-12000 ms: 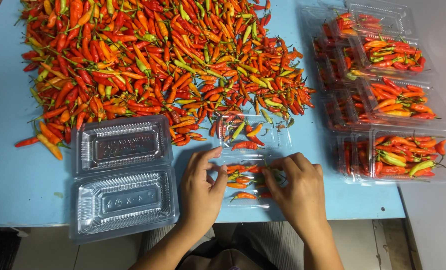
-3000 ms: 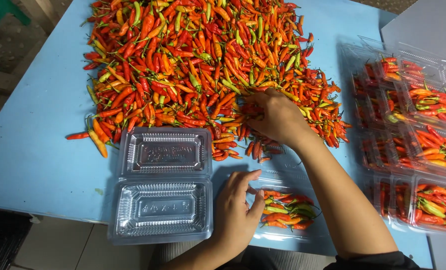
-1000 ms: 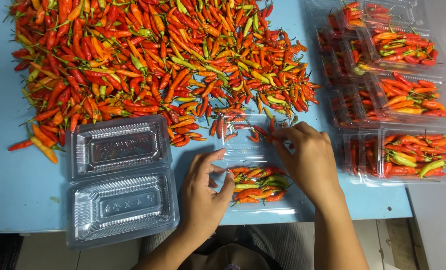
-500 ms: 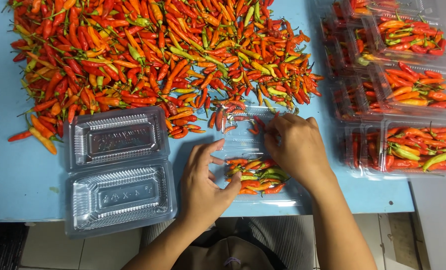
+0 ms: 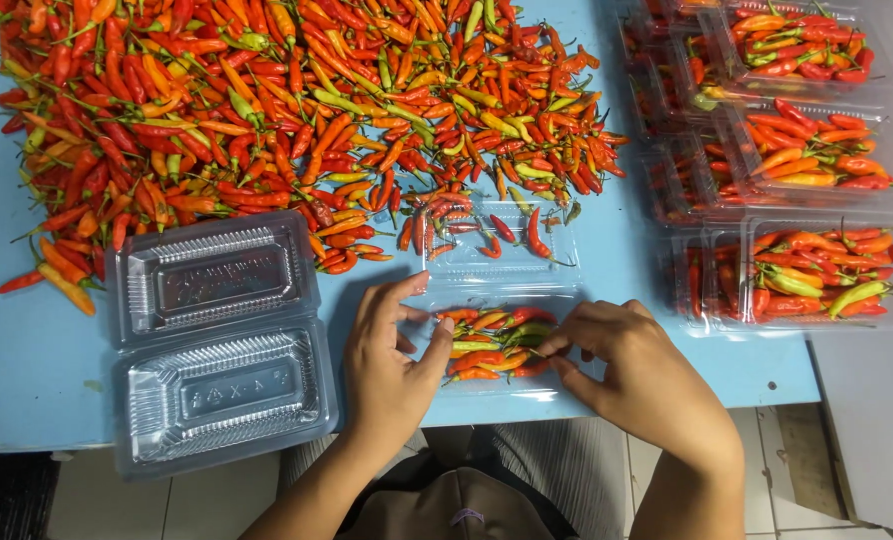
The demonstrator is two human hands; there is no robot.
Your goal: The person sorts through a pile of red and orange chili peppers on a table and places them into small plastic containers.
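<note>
Your right hand (image 5: 632,365) came back from the chili pile (image 5: 297,110) at 12 o'clock, now pinching chilies in the clamshell tray (image 5: 497,385) while your open left hand (image 5: 392,365) steadies its 9 o'clock edge, so it's filling up.

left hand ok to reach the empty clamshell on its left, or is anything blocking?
Probably yes. The left hand rests at the edge of the part-filled tray, and the empty open clamshell lies right beside it on the blue table. Nothing sits between them; the chilli pile lies farther back.
</note>
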